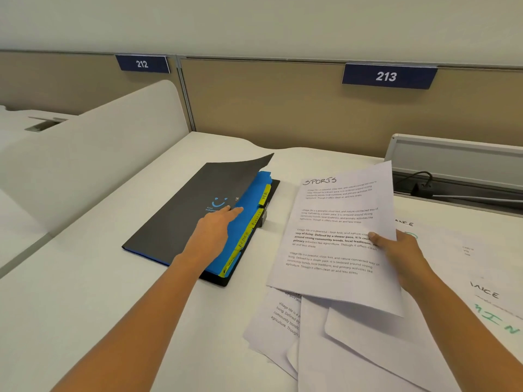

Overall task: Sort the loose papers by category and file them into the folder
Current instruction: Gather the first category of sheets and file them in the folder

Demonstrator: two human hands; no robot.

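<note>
The black folder (184, 210) lies on the white desk (85, 292), its cover lifted at the far corner over blue dividers (243, 230) with yellow tabs (246, 236). The left hand (212, 230) rests on it, fingers extended and slipped under the cover's edge. The right hand (402, 250) pinches a sheet headed "SPORTS" (336, 236) by its right edge, thumb on top, above the loose papers (339, 335) scattered to the folder's right.
</note>
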